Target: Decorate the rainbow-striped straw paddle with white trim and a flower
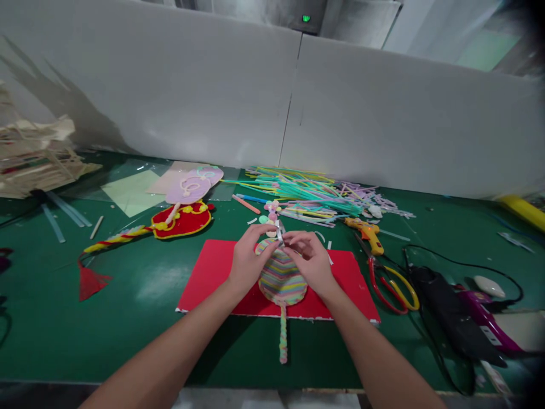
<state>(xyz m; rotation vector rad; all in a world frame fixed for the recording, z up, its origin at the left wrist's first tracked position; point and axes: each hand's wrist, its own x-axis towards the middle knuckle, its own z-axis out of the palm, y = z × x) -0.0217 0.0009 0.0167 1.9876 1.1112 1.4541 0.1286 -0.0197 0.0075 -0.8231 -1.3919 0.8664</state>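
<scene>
A small shiny white strip [280, 232] stands between my fingertips, above the top of a striped pastel hand fan [281, 287]. My left hand [250, 253] pinches it from the left. From the right, my right hand [313, 261] pinches its lower end, with some of the other fingers raised. The fan lies on a red board [206, 272], and its twisted handle [283, 335] reaches past the front edge toward me. Just beyond the hands is a cluster of pastel flower pieces [272, 210]; the fingers partly hide the fan's upper edge.
Pipe cleaners [315, 193] are heaped at the back. On the right are a yellow glue gun [367, 232], red-and-yellow-handled scissors [394, 287], a black tool [451, 312] and a cable. A red fan [183, 220] and a lilac fan [193, 184] lie on the left.
</scene>
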